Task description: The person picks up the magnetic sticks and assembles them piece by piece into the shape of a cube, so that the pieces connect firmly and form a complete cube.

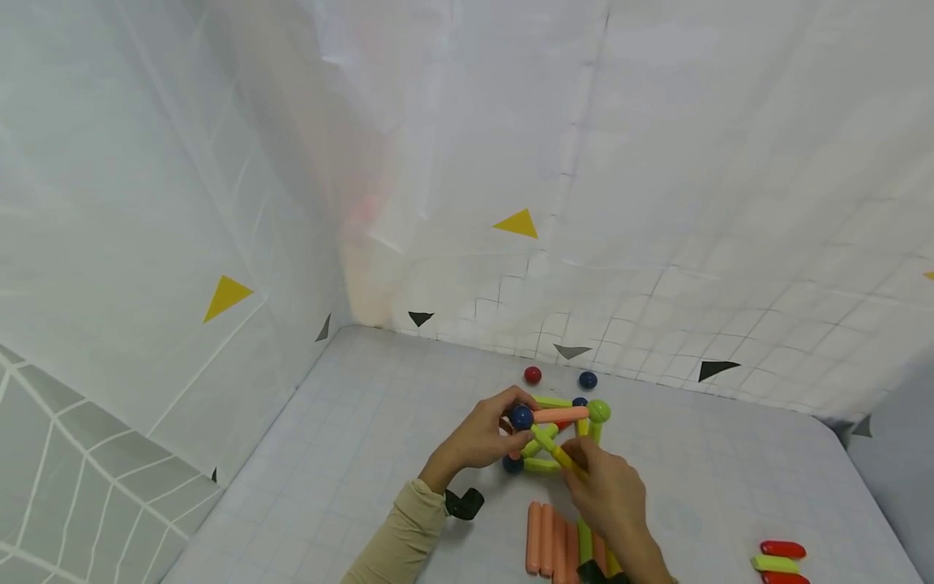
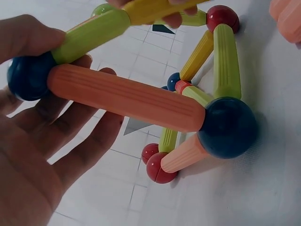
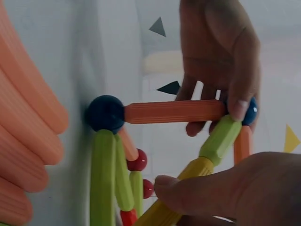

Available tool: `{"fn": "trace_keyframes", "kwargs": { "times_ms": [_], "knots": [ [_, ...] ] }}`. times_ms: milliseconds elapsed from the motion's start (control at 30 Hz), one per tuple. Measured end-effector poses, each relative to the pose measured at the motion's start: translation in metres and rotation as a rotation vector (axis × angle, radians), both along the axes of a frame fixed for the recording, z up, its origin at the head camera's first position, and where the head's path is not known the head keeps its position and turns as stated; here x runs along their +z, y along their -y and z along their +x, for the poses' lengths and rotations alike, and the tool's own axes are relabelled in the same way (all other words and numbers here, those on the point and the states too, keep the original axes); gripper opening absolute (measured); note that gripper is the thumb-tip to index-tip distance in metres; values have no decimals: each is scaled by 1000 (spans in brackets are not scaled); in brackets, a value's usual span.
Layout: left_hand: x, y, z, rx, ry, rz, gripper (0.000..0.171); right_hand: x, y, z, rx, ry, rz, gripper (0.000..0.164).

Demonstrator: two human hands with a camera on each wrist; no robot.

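Observation:
A frame of magnetic building rods and balls stands on the white surface. My left hand [image 1: 477, 430] holds its upper blue ball [image 2: 30, 77], with the thumb at the end of a lime-green rod [image 2: 91, 37]. Below that ball runs an orange rod [image 2: 127, 99] down to another blue ball [image 2: 228, 127] on the surface. My right hand [image 1: 609, 487] pinches a yellow rod [image 3: 162, 214], which meets the lime-green rod end to end. A salmon rod [image 1: 560, 414] links the upper blue ball to a green ball [image 1: 598, 411]. The right fingertips are partly hidden.
Several salmon rods [image 1: 535, 535] lie side by side in front of the frame. Behind it sit a loose red ball [image 1: 533, 375] and a dark blue ball [image 1: 587, 380]. Red and lime pieces [image 1: 777, 563] lie at the far right. White sheeting walls the back and left.

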State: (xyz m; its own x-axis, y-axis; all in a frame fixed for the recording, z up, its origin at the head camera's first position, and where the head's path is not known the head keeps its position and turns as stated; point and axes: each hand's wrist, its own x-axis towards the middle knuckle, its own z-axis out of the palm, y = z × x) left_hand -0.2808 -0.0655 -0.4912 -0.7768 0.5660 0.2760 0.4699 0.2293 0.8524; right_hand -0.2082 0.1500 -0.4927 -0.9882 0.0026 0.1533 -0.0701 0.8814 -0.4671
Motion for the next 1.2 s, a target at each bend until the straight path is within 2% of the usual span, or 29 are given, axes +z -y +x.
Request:
{"fn": "trace_keyframes", "kwargs": {
  "times_ms": [333,533,633,767,867,967,1067,1133,1200],
  "knots": [
    [2,0,0,-9,4,-8,38,-23,8,-6,-16,-221,-73,31],
    [2,0,0,-12,-3,-11,39,-21,8,-7,16,-234,-75,38],
    [1,0,0,-15,-6,-12,40,-9,3,-4,45,-198,-64,40],
    [1,-1,0,-17,-9,-21,39,12,-20,-1,63,-76,-87,25],
    [3,-1,0,-15,-11,-28,40,16,-45,-5,42,28,-99,34],
    [4,-1,0,-8,-8,-27,41,3,-65,-16,36,113,-127,62],
    [3,0,0,-10,-3,-22,41,-19,-73,-29,73,187,-219,96],
    [3,-1,1,-14,-4,-21,40,-33,-73,-35,115,224,-291,109],
    [2,-1,1,-20,-5,-20,39,-44,-70,-40,147,236,-358,111]
  ]
}}
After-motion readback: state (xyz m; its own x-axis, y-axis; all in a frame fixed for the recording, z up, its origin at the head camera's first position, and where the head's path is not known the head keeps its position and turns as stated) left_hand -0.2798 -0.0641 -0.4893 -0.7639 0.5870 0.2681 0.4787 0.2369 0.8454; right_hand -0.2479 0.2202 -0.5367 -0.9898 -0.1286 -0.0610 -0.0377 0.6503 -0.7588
